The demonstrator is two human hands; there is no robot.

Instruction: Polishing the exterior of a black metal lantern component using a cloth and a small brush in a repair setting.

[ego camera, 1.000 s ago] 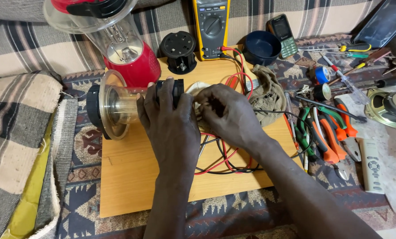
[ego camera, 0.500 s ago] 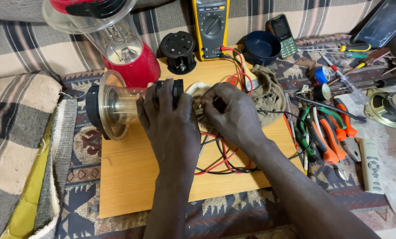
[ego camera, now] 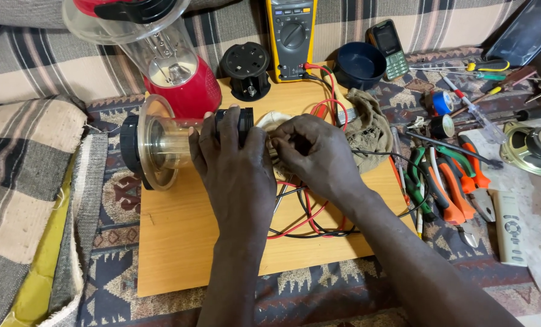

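Two hands meet over a small clear lantern (ego camera: 161, 145) lying on its side at the left of a wooden board (ego camera: 186, 242). Its transparent globe and black end cap point left; its black base points right and sits under the left hand (ego camera: 234, 160), whose fingers curl over the base and clasp it. The right hand (ego camera: 313, 151) is just beside, fingertips pinched together at the end of the base, against a pale cloth (ego camera: 276, 121); what they pinch is too hidden to tell. Red and black wires (ego camera: 301, 218) loop across the board beneath the right wrist.

Behind the lantern a larger red-based lantern (ego camera: 161, 54) leans tilted, with a black round part (ego camera: 246, 69) to its right. A yellow multimeter (ego camera: 291, 36) stands at the board's far edge, its red and black leads trailing down. Further right are a dark blue bowl (ego camera: 358, 63) and a small mobile phone (ego camera: 388, 39). An olive rag (ego camera: 367, 130) lies at the board's right edge. Pliers and cutters with orange and green handles (ego camera: 446, 188) lie on the patterned rug (ego camera: 113, 200), near rolls of tape (ego camera: 443, 103), screwdrivers (ego camera: 488, 66), a round speaker (ego camera: 534, 148) and a grey remote (ego camera: 509, 227).
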